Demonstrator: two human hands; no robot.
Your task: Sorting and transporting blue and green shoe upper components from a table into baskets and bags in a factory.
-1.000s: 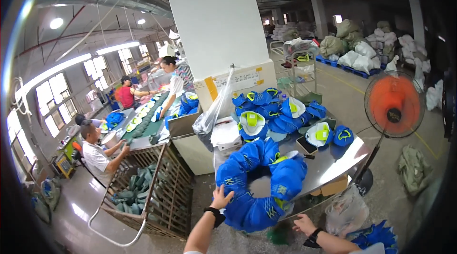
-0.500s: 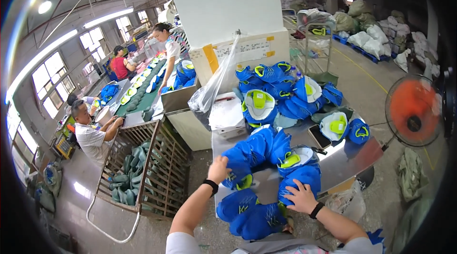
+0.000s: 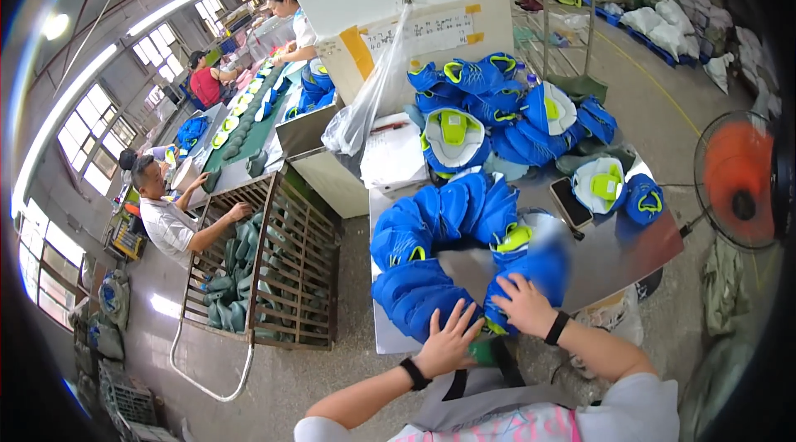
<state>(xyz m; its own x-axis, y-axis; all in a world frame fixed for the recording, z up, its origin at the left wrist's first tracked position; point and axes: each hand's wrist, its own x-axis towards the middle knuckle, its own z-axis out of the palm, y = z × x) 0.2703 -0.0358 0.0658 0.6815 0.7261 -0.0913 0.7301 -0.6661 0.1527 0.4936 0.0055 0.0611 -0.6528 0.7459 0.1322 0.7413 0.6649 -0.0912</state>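
Note:
Blue shoe uppers (image 3: 414,293) with yellow-green inner parts lie overlapped in a ring on the metal-topped table (image 3: 468,269). At the ring's near side, my left hand (image 3: 448,341) has its fingers spread against the closest uppers. My right hand (image 3: 526,308), fingers apart, rests on the uppers (image 3: 543,264) at the ring's right side, which are partly blurred. Both hands wear black wristbands. Below my hands, something green at the table's front edge is mostly hidden.
Behind the ring is a heap of blue uppers (image 3: 514,123), with a phone (image 3: 571,201) at its right. A white box (image 3: 393,162) stands back left. Left of the table, a slatted cart (image 3: 298,276) holds dark green shoe lasts (image 3: 236,284). A fan (image 3: 738,181) stands right. Co-workers line a conveyor (image 3: 245,156).
My left hand has moved from the ring's left side to its near side. The near uppers now lie closer into the ring. A co-worker's hand now reaches over the cart.

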